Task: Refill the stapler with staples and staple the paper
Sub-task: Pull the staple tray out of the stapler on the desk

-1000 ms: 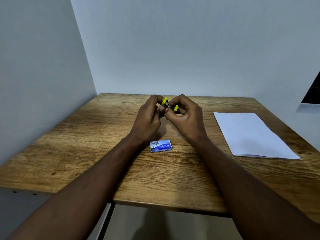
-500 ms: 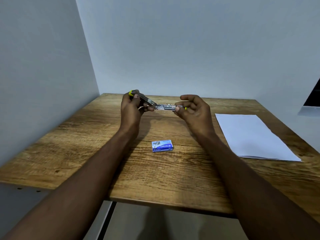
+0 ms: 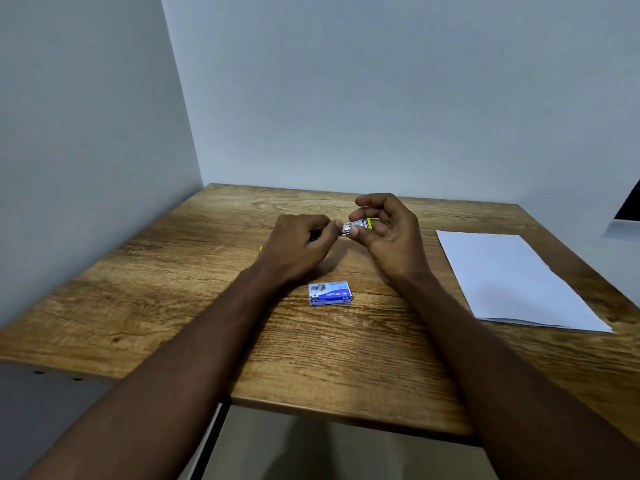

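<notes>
A small metal stapler (image 3: pixel 356 226) with yellow ends is held low over the wooden table (image 3: pixel 173 282), spread open lengthwise. My left hand (image 3: pixel 294 249) is shut around its left part, hiding most of it; a yellow tip shows at the hand's left side. My right hand (image 3: pixel 388 230) pinches the silver right part between thumb and fingers, the other fingers curled above. A blue staple box (image 3: pixel 330 293) lies shut on the table just in front of my hands. The white paper (image 3: pixel 512 278) lies flat to the right.
Grey walls close the table on the left and back. The table's front edge (image 3: pixel 346 415) runs under my forearms. A dark window corner (image 3: pixel 630 202) shows at the far right.
The stapler was folded between both hands, then swung open wide in the air. Now both hands have come down toward the table and closer together, still on the stapler.
</notes>
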